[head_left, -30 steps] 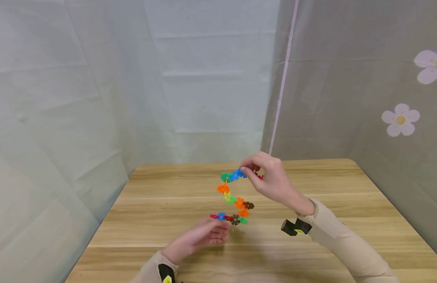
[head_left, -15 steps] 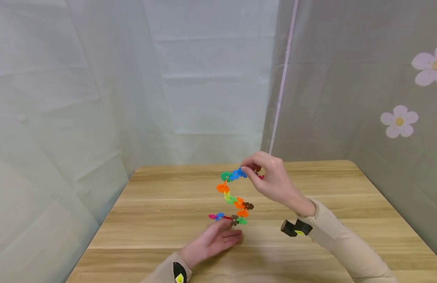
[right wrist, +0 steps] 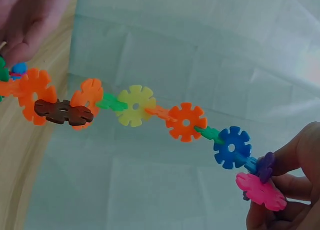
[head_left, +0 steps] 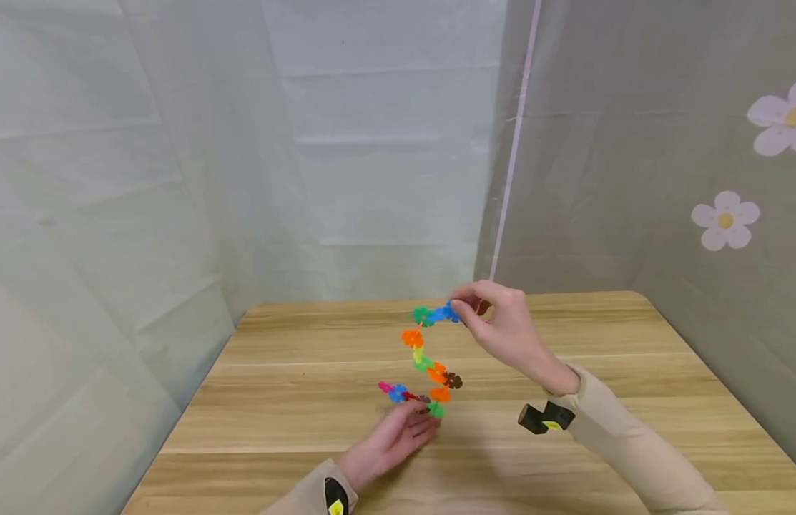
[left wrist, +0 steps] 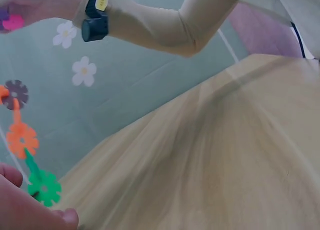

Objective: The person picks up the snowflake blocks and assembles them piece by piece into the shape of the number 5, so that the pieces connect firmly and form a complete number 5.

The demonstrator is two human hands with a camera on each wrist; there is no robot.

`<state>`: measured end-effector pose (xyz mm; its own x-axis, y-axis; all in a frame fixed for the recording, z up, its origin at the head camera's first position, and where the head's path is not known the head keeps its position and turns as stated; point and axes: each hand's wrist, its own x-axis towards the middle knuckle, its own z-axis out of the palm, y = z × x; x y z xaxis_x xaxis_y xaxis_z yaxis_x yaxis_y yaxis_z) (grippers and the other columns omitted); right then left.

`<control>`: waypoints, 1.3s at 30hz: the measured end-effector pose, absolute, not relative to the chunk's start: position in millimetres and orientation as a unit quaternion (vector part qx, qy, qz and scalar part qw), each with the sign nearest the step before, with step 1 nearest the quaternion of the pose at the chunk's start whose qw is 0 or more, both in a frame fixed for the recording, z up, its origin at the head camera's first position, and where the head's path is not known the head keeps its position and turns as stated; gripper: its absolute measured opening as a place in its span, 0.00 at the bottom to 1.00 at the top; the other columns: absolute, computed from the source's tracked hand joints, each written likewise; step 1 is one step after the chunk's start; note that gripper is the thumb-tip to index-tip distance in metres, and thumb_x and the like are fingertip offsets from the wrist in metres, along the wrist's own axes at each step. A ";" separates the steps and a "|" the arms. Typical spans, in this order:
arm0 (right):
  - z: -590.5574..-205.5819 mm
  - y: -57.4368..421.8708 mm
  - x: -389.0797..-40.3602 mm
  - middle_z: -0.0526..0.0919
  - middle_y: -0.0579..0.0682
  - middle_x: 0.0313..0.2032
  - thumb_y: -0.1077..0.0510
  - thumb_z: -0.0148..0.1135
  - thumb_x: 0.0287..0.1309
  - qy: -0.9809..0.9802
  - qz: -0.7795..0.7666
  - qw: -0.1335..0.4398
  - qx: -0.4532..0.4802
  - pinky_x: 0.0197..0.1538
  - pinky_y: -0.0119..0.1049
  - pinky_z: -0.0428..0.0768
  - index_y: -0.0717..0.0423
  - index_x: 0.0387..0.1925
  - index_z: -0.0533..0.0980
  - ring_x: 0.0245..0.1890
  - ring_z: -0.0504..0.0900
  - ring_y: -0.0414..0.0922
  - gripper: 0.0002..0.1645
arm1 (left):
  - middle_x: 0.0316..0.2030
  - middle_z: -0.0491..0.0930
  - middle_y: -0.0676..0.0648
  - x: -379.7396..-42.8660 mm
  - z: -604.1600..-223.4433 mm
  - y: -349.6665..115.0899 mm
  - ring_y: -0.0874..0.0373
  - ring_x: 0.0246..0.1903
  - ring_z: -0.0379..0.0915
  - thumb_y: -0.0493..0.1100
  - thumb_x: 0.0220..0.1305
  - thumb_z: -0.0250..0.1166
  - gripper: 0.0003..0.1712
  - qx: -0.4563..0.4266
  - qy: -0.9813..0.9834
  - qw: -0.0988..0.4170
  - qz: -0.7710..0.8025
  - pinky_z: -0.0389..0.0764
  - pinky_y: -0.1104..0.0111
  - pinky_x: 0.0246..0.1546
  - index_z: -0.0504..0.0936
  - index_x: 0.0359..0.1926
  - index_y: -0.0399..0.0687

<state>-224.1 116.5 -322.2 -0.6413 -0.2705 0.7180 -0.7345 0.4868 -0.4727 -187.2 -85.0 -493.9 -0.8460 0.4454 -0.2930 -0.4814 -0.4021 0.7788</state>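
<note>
A chain of interlocking flower-shaped plastic discs (head_left: 413, 338) hangs in a winding line between both hands, above the table. My right hand (head_left: 500, 325) holds its upper end, thumb and fingers pinching around a purple disc (right wrist: 265, 167) beside a pink disc (right wrist: 261, 191) and a blue disc (right wrist: 232, 148). Lower down, my left hand (head_left: 398, 435) grips the chain by a brown disc, mostly hidden by the fingers, next to a green disc (left wrist: 45, 188). The chain's loose end, with a blue disc (head_left: 398, 393) and a pink tip, sticks out left over that hand.
A wooden table (head_left: 275, 415) lies beneath the hands. Pale cloth curtains (head_left: 398, 179) hang behind it and along the sides, the right one printed with white flowers (head_left: 725, 220). A dark wrist camera (head_left: 546, 417) sits on the right sleeve.
My left hand has shifted right along the chain and now takes hold near the green disc. The loose pink end has tilted up. My right hand has moved slightly right with the upper end.
</note>
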 end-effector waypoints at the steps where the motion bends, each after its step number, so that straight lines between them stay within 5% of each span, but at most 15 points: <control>1: -323.5 117.7 -224.5 0.82 0.43 0.23 0.63 0.66 0.58 -0.816 0.405 0.281 0.303 0.30 0.29 0.78 0.55 0.33 0.83 0.22 0.74 0.34 0.02 | 0.50 0.72 0.40 -187.4 -493.4 -86.6 0.47 0.57 0.70 0.39 0.70 0.51 0.12 -0.019 0.475 0.273 0.837 0.57 0.49 0.71 0.65 0.50 0.38; 10: -336.3 129.9 -235.6 0.85 0.46 0.24 0.61 0.65 0.59 -0.843 0.440 0.210 0.227 0.29 0.29 0.79 0.55 0.35 0.84 0.22 0.76 0.37 0.04 | 0.47 0.73 0.42 -190.2 -488.5 -102.4 0.52 0.50 0.77 0.40 0.70 0.54 0.24 -0.016 0.523 0.260 0.811 0.66 0.52 0.67 0.58 0.58 0.30; 16: -345.7 138.9 -242.5 0.84 0.49 0.24 0.58 0.65 0.60 -0.848 0.467 0.167 0.187 0.26 0.30 0.79 0.55 0.36 0.85 0.21 0.78 0.41 0.06 | 0.42 0.77 0.46 -188.7 -488.6 -110.2 0.57 0.40 0.78 0.44 0.66 0.60 0.32 -0.034 0.585 0.257 0.768 0.80 0.63 0.50 0.57 0.61 0.29; 22: -356.1 146.6 -248.4 0.84 0.51 0.25 0.57 0.64 0.62 -0.848 0.480 0.152 0.168 0.25 0.30 0.77 0.56 0.36 0.84 0.21 0.77 0.41 0.08 | 0.40 0.79 0.49 -194.3 -488.8 -117.1 0.59 0.38 0.78 0.42 0.64 0.62 0.31 -0.028 0.606 0.249 0.755 0.80 0.70 0.42 0.60 0.60 0.29; 29: -371.6 158.3 -251.2 0.84 0.54 0.26 0.58 0.63 0.62 -0.845 0.494 0.137 0.151 0.22 0.29 0.72 0.59 0.39 0.83 0.21 0.74 0.41 0.09 | 0.46 0.79 0.45 -197.7 -486.5 -127.2 0.60 0.37 0.75 0.38 0.64 0.61 0.41 -0.031 0.628 0.227 0.743 0.78 0.71 0.41 0.48 0.68 0.25; 33: -384.2 163.2 -252.8 0.84 0.53 0.27 0.58 0.62 0.63 -0.853 0.497 0.108 0.120 0.24 0.29 0.72 0.60 0.39 0.82 0.25 0.76 0.45 0.09 | 0.61 0.68 0.28 -201.0 -488.1 -133.5 0.62 0.34 0.73 0.35 0.63 0.60 0.43 -0.032 0.639 0.220 0.736 0.77 0.73 0.38 0.43 0.69 0.23; 36: -394.3 167.4 -253.8 0.83 0.52 0.27 0.57 0.61 0.64 -0.852 0.508 0.076 0.097 0.26 0.30 0.74 0.61 0.40 0.82 0.27 0.76 0.47 0.10 | 0.67 0.59 0.25 -204.5 -488.9 -138.3 0.63 0.32 0.71 0.33 0.64 0.59 0.42 -0.028 0.647 0.216 0.731 0.75 0.74 0.35 0.44 0.68 0.22; 39: -404.5 171.3 -255.5 0.83 0.51 0.28 0.57 0.60 0.64 -0.848 0.521 0.049 0.083 0.27 0.31 0.75 0.62 0.42 0.81 0.26 0.76 0.47 0.12 | 0.61 0.70 0.29 -209.5 -489.6 -143.6 0.64 0.30 0.70 0.33 0.64 0.58 0.37 -0.022 0.652 0.212 0.727 0.74 0.74 0.33 0.49 0.67 0.23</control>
